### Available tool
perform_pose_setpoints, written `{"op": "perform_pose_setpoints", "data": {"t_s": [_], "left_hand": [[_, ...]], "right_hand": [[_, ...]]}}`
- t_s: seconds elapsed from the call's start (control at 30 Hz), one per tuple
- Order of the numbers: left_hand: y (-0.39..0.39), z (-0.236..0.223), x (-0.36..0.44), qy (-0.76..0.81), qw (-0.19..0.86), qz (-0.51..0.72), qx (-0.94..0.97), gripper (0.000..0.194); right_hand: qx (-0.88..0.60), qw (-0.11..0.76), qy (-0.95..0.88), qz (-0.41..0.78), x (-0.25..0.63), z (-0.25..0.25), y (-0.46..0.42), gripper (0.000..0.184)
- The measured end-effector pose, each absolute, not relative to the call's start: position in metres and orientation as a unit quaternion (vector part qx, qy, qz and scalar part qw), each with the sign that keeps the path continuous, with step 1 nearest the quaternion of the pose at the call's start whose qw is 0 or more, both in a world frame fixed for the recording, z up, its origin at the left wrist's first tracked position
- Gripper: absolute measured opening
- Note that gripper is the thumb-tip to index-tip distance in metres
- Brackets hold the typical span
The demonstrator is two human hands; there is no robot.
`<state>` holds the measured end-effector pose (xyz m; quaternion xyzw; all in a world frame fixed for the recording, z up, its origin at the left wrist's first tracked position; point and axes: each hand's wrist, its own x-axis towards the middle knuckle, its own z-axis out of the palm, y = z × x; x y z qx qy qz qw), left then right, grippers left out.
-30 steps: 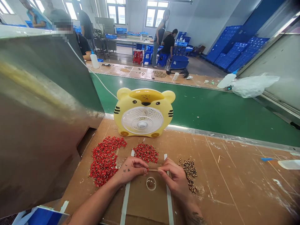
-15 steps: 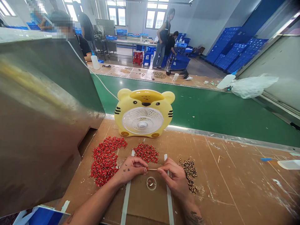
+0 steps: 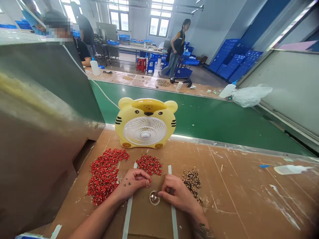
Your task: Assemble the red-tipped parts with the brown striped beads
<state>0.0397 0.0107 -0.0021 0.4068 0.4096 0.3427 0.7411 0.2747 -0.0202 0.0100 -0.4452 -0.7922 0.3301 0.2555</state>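
Observation:
My left hand pinches a small red piece between thumb and fingertips, just in front of the smaller pile of red pieces. My right hand is closed, thumb and forefinger at the right rim of a small clear round dish. The thin stick it held is hardly visible now. The dish stands on a brown board between two pale tape strips. Left of my left hand lies a larger heap of red pieces. Small black-and-gold pieces lie beyond my right hand.
A yellow animal-faced fan stands behind the piles, before a green belt. A big metal housing borders the left. A plastic bottle lies at right. Several people are in the background, one person standing.
My right hand has moved down from the red piece to the dish, taking the stick away. My left hand keeps the red piece. The whole view has shifted slightly; the background person has turned.

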Motion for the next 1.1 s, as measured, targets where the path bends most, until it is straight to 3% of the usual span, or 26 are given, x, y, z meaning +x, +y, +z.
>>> {"op": "perform_pose_setpoints", "data": {"t_s": [0.13, 0.23, 0.37, 0.6, 0.7, 0.93, 1.1], "left_hand": [[0.012, -0.005, 0.038, 0.415, 0.736, 0.336, 0.416, 0.016], [0.012, -0.007, 0.037, 0.406, 0.740, 0.337, 0.418, 0.016], [0.012, -0.008, 0.037, 0.397, 0.742, 0.340, 0.418, 0.016], [0.013, -0.007, 0.037, 0.405, 0.728, 0.370, 0.411, 0.018], [0.013, -0.012, 0.038, 0.414, 0.714, 0.401, 0.398, 0.018], [0.012, -0.013, 0.040, 0.426, 0.669, 0.474, 0.382, 0.020], [0.010, -0.006, 0.042, 0.416, 0.652, 0.497, 0.394, 0.019]], "right_hand": [[-0.591, 0.282, -0.722, 0.224, 0.302, 0.019, -0.012, 0.025], [-0.652, 0.225, -0.705, 0.165, 0.330, 0.024, -0.008, 0.017], [-0.656, 0.122, -0.731, 0.146, 0.344, 0.021, -0.006, 0.018], [-0.648, 0.120, -0.741, 0.126, 0.328, 0.017, -0.003, 0.021], [-0.645, 0.168, -0.730, 0.155, 0.315, 0.019, -0.005, 0.015], [-0.560, 0.406, -0.622, 0.367, 0.243, 0.014, -0.008, 0.013], [-0.517, 0.495, -0.538, 0.445, 0.211, 0.016, -0.005, 0.016]]}}
